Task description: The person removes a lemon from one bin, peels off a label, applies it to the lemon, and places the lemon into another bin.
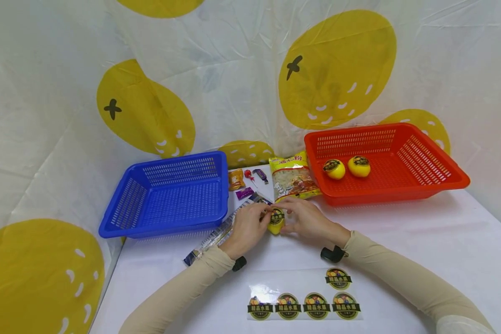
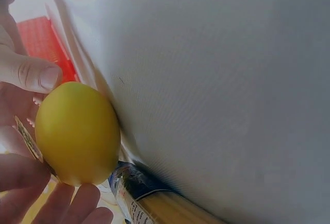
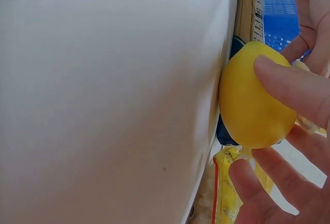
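Observation:
A yellow lemon (image 1: 276,228) rests on the white table between my hands, with a round dark-and-gold fruit sticker (image 1: 277,216) on its upper side. My right hand (image 1: 306,218) holds the lemon, its thumb on one side and fingers around the far side. From the left, my left hand (image 1: 250,225) pinches at the sticker's edge. In the left wrist view the sticker (image 2: 30,140) stands partly away from the lemon (image 2: 77,131). On the table in front, a clear sheet (image 1: 284,280) carries several more such stickers.
A red basket (image 1: 405,192) at the back right holds two stickered lemons (image 1: 360,170). At the left stands a blue basket (image 1: 163,227). A pasta bag (image 1: 292,178), wrapped sweets (image 1: 236,180), a lollipop (image 1: 248,173) and a long spaghetti pack (image 1: 213,241) lie between them.

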The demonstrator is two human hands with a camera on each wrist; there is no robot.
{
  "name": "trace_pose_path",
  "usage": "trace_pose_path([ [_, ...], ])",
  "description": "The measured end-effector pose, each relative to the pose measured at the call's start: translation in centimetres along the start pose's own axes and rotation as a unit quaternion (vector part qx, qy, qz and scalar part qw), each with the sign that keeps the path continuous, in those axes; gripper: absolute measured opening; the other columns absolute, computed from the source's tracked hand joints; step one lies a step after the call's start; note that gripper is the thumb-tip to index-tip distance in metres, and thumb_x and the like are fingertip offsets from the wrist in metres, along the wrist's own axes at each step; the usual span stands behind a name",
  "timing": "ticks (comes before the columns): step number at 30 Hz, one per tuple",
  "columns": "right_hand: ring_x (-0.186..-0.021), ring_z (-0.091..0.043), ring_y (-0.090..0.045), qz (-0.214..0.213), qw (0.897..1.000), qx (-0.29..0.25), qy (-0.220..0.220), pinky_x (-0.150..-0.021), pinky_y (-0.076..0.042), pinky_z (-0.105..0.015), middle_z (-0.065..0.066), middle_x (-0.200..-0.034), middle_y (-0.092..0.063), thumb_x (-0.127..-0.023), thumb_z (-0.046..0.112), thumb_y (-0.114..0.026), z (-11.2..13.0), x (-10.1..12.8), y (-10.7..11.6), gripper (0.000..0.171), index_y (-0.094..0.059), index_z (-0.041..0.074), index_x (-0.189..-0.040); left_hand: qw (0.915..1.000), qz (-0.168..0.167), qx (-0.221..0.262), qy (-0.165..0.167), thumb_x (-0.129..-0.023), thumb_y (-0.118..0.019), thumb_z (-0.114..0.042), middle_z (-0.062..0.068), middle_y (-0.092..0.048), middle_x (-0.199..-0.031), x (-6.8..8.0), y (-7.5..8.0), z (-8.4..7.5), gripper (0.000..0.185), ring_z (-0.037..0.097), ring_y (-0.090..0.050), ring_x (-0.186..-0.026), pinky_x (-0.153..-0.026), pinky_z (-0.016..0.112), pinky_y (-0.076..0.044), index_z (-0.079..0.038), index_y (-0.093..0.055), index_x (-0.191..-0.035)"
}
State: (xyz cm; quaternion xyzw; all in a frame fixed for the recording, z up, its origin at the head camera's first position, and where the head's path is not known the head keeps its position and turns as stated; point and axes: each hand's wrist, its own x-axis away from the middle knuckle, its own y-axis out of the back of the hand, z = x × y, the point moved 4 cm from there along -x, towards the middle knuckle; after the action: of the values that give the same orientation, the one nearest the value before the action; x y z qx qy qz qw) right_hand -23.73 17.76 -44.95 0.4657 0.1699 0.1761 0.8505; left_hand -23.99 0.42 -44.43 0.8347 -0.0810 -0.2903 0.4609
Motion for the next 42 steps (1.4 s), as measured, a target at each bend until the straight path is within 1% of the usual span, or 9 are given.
trace_pose_path([
  [8, -0.102, -0.021, -0.064, 0.026, 1.000, -0.003, -0.017, -0.086, -0.052, -0.041, -0.004, -0.142, -0.062, -0.076, 0.035, -0.091, -0.5, -0.3, 0.1, 0.080, -0.057, 0.023, -0.147, 0.9995, 0.016, 0.019, -0.022, -0.096, -0.070, -0.019, 0.002, -0.080, -0.105, 0.3, 0.0, 0.0, 0.017, 0.017, -0.075, -0.095, -0.085, 0.037, -0.058, -0.013, -0.080, -0.108],
  [12, -0.106, -0.023, -0.065, 0.008, 1.000, -0.024, -0.014, -0.087, -0.053, -0.044, -0.005, -0.141, -0.065, -0.074, 0.042, -0.091, -0.3, 0.0, 0.8, 0.082, -0.058, 0.020, -0.146, 0.9993, 0.022, 0.023, -0.018, -0.097, -0.069, -0.019, 0.002, -0.080, -0.105, 0.2, 0.0, 0.1, 0.017, 0.017, -0.075, -0.096, -0.086, 0.038, -0.058, -0.013, -0.080, -0.109],
  [16, -0.106, -0.025, -0.067, -0.054, 0.997, -0.045, 0.012, -0.091, -0.054, -0.046, -0.003, -0.127, -0.070, -0.080, 0.041, -0.087, -0.1, 0.1, 1.5, 0.059, -0.071, 0.019, -0.132, 0.9993, 0.021, 0.024, -0.018, -0.097, -0.070, -0.019, 0.002, -0.080, -0.105, 0.2, 0.0, 0.0, 0.016, 0.016, -0.075, -0.096, -0.086, 0.037, -0.058, -0.013, -0.080, -0.108],
  [19, -0.106, -0.023, -0.067, -0.088, 0.995, -0.028, 0.031, -0.093, -0.054, -0.047, 0.000, -0.115, -0.072, -0.085, 0.035, -0.084, 0.0, 0.1, 1.3, 0.036, -0.079, 0.020, -0.118, 0.9993, 0.020, 0.027, -0.015, -0.097, -0.070, -0.019, 0.001, -0.080, -0.105, 0.2, 0.1, 0.0, 0.016, 0.016, -0.075, -0.096, -0.085, 0.037, -0.058, -0.013, -0.081, -0.107],
  [21, -0.105, -0.023, -0.067, -0.094, 0.995, -0.012, 0.035, -0.093, -0.054, -0.046, 0.001, -0.111, -0.072, -0.086, 0.029, -0.083, 0.2, 0.2, 1.1, 0.029, -0.081, 0.020, -0.113, 0.9993, 0.022, 0.029, -0.010, -0.097, -0.070, -0.019, 0.002, -0.080, -0.106, 0.2, 0.1, 0.1, 0.016, 0.017, -0.075, -0.097, -0.086, 0.037, -0.058, -0.013, -0.081, -0.108],
  [29, -0.102, -0.022, -0.068, -0.090, 0.995, 0.031, 0.034, -0.088, -0.055, -0.043, 0.001, -0.110, -0.072, -0.086, 0.025, -0.084, 0.7, 0.3, 0.8, 0.029, -0.081, 0.018, -0.114, 0.9985, 0.033, 0.041, -0.018, -0.096, -0.073, -0.020, 0.005, -0.078, -0.115, 0.5, 0.1, 0.2, 0.022, 0.021, -0.075, -0.106, -0.094, 0.039, -0.057, -0.010, -0.079, -0.114],
  [33, -0.098, -0.020, -0.070, -0.087, 0.995, 0.034, 0.038, -0.084, -0.055, -0.041, 0.002, -0.108, -0.074, -0.087, 0.025, -0.082, 0.9, 0.3, 0.9, 0.028, -0.080, 0.019, -0.115, 0.9975, 0.034, 0.062, -0.004, -0.093, -0.076, -0.022, 0.006, -0.078, -0.116, 0.6, 0.0, 0.5, 0.025, 0.021, -0.075, -0.106, -0.092, 0.036, -0.058, -0.009, -0.079, -0.115],
  [37, -0.092, -0.018, -0.071, -0.085, 0.995, 0.035, 0.034, -0.080, -0.055, -0.039, 0.002, -0.104, -0.076, -0.088, 0.027, -0.082, 1.0, 0.4, 0.9, 0.026, -0.081, 0.020, -0.113, 0.9959, 0.028, 0.085, 0.011, -0.091, -0.079, -0.023, 0.007, -0.078, -0.114, 0.5, 0.0, 0.9, 0.023, 0.022, -0.076, -0.104, -0.086, 0.033, -0.060, -0.009, -0.081, -0.108],
  [42, -0.082, -0.014, -0.070, -0.105, 0.992, 0.043, 0.052, -0.074, -0.055, -0.033, 0.001, -0.101, -0.078, -0.085, 0.026, -0.084, 1.1, 0.4, 0.9, 0.019, -0.083, 0.019, -0.103, 0.9949, 0.025, 0.096, 0.014, -0.088, -0.081, -0.022, 0.010, -0.079, -0.111, 0.6, 0.0, 0.9, 0.016, 0.024, -0.077, -0.100, -0.081, 0.033, -0.061, -0.007, -0.083, -0.095],
])
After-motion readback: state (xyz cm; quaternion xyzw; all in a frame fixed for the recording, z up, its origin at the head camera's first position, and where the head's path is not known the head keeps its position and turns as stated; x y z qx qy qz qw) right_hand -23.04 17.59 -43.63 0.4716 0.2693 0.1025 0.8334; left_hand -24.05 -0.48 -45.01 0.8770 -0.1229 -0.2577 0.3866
